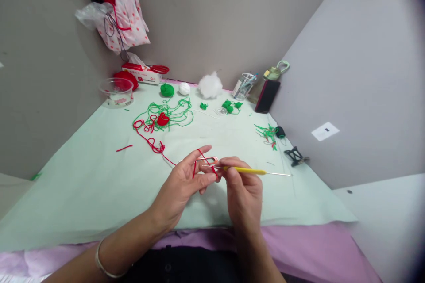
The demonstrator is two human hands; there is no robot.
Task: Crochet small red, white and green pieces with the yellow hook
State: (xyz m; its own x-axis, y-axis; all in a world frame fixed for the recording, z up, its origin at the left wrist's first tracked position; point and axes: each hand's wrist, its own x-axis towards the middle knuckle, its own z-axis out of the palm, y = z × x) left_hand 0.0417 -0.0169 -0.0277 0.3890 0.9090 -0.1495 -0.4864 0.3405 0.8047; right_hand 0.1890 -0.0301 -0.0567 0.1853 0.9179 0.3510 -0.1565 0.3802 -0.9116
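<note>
My left hand pinches red yarn, with a strand looped over the raised index finger. Closed around the yellow handle of a crochet hook, my right hand brings the metal tip to the red yarn at the left fingertips. A small red piece shows at the hook tip, partly hidden by fingers. From the left hand the strand trails to a small red yarn ball, which lies on tangled green yarn. Behind the fingers lie the scissors or a similar orange-handled tool, mostly covered.
Along the back stand a clear plastic tub, a tissue box, green and white yarn balls, white stuffing and a cup of tools. A phone leans at right, near green scraps and a black stand.
</note>
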